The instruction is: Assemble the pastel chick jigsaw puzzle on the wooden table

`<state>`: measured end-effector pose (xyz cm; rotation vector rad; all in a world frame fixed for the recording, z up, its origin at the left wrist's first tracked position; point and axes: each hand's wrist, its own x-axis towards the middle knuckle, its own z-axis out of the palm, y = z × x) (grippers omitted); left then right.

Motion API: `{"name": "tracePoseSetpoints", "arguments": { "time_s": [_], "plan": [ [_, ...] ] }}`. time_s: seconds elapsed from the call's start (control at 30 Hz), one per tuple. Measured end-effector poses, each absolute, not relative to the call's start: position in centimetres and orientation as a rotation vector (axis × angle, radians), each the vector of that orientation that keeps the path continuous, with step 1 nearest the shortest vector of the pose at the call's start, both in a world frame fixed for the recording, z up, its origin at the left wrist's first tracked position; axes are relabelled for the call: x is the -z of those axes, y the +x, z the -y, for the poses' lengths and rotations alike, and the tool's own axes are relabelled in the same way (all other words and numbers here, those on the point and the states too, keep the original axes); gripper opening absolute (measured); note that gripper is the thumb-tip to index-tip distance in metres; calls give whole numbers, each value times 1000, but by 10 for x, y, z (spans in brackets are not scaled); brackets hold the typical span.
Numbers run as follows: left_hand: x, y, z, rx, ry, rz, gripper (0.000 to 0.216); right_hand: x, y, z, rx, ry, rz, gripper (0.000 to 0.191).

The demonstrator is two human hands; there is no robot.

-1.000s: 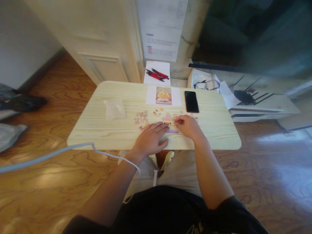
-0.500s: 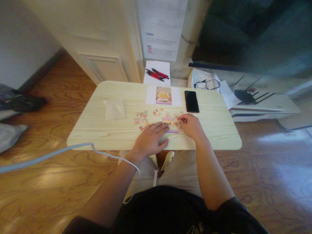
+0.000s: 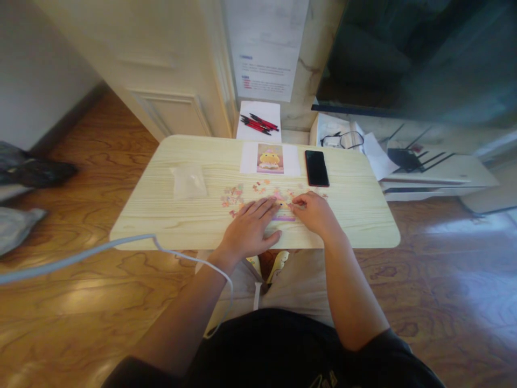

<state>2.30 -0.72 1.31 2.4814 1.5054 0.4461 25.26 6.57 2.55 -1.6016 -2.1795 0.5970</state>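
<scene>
A partly joined jigsaw puzzle (image 3: 283, 218) with a yellow figure and a purple lower edge lies on the pale wooden table (image 3: 153, 215). My left hand (image 3: 252, 223) rests flat across its left side, fingers stretched out, covering part of it. At the puzzle's right side, my right hand (image 3: 313, 211) has thumb and forefinger pinched together on a small puzzle piece, mostly hidden by the fingers. Loose puzzle pieces (image 3: 231, 197) are spread left of the puzzle, with several more above it. Behind lies a printed picture (image 3: 270, 158) of a yellow character on white paper.
A black phone (image 3: 317, 168) lies at the table's back right, a clear plastic bag (image 3: 189, 182) at its left. Red pens (image 3: 258, 124) sit on white paper beyond the far edge. A pale cable (image 3: 100, 247) crosses the front left corner.
My right hand has shifted slightly left and toward me, with its pinched fingertips now at the puzzle's right side. My left hand stays flat in nearly the same place.
</scene>
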Motion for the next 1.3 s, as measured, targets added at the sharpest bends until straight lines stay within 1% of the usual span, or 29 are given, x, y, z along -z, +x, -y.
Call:
{"name": "tracePoseSetpoints", "arguments": {
  "time_s": [0.27, 0.5, 0.67, 0.87, 1.03, 1.2, 1.3],
  "plan": [
    [-11, 28, 1, -454, 2500, -1519, 65, -31, 250, -62, -547, -1642, 2235, 18],
    [-12, 31, 0, -470, 2483, -1507, 59, -32, 238, -57, -477, -1688, 2226, 12],
    [-14, 31, 1, -473, 2475, -1498, 58, -27, 233, -63, -565, -1760, 2182, 10],
    [-16, 32, 2, -484, 2463, -1513, 60, -21, 231, -65, -582, -1806, 2161, 10],
    [-15, 32, 2, -488, 2464, -1518, 59, -17, 234, -64, -529, -1678, 2191, 19],
    [-15, 33, 2, -500, 2462, -1524, 59, -21, 236, -67, -564, -1648, 2231, 12],
    [-16, 33, 3, -505, 2454, -1523, 59, -24, 239, -69, -663, -1674, 2186, 11]
  ]
}}
